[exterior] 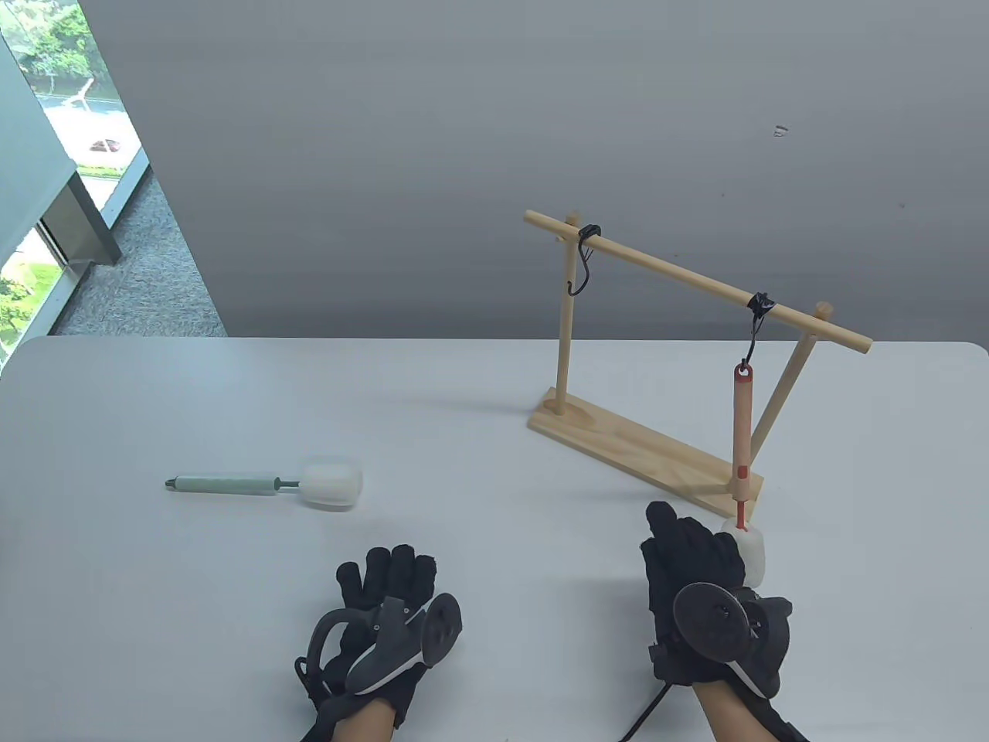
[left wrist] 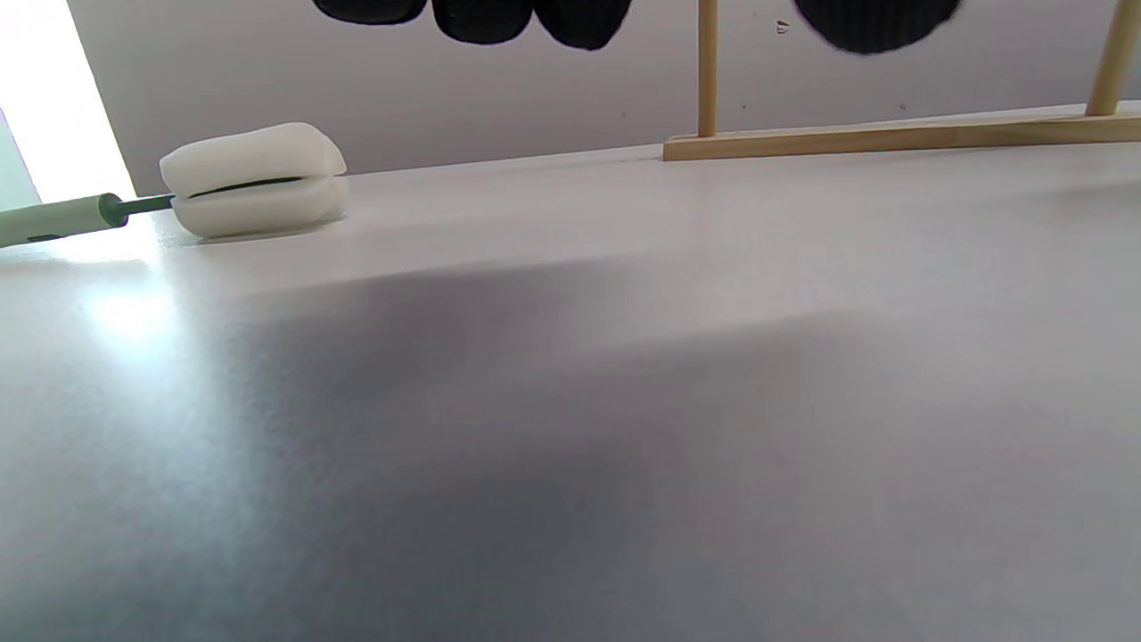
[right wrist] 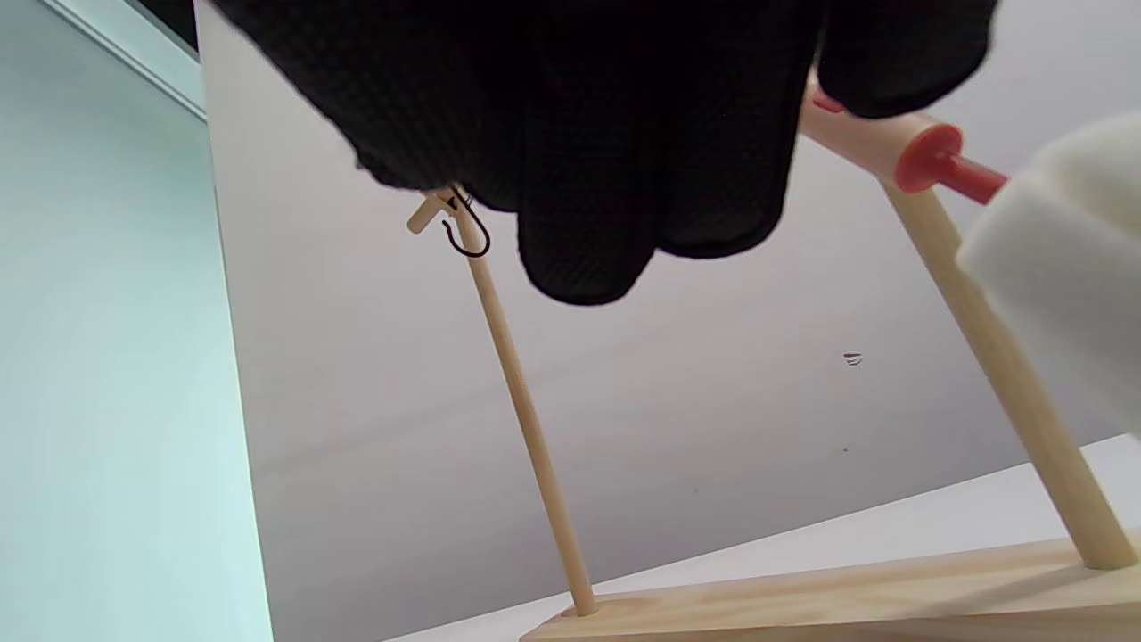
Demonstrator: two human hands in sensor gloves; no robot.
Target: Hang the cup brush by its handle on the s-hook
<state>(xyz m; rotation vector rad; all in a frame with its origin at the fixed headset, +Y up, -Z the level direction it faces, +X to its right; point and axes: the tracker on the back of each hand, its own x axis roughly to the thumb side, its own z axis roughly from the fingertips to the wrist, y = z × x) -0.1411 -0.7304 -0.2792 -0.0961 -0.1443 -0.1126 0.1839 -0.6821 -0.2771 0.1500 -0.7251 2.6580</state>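
Table view. Wooden hanging rack (exterior: 647,452) stands right of centre on the white table (exterior: 154,603), its crossbar running from upper left down to the right. Two black s-hooks on the bar: left s-hook (exterior: 584,260) hangs bare; right s-hook (exterior: 756,328) carries the red-trimmed cup brush (exterior: 742,437) by the red loop at the top of its handle. That brush hangs upright, its white sponge head (exterior: 751,555) low at the rack's near right end. Right hand (exterior: 699,576) sits at lower right, fingers stretched toward the rack, just left of the sponge head; contact cannot be told from here. Green-handled cup brush (exterior: 266,484) lies flat at left of centre, handle to the left, sponge to the right. Left hand (exterior: 386,610) rests at bottom centre-left, fingers loosely spread, holding nothing, well apart from the green brush.

Left wrist view. Gloved fingertips (left wrist: 481,18) hang in along the top edge with nothing between them. Green brush sponge (left wrist: 254,178) lies at upper left; rack base (left wrist: 900,135) at upper right.

Right wrist view. Gloved fingers (right wrist: 579,134) fill the top, extended, not curled round anything. Brush handle end and red collar (right wrist: 927,159) show at upper right, white sponge at right edge. Bare s-hook (right wrist: 468,234) is visible beside the far post.
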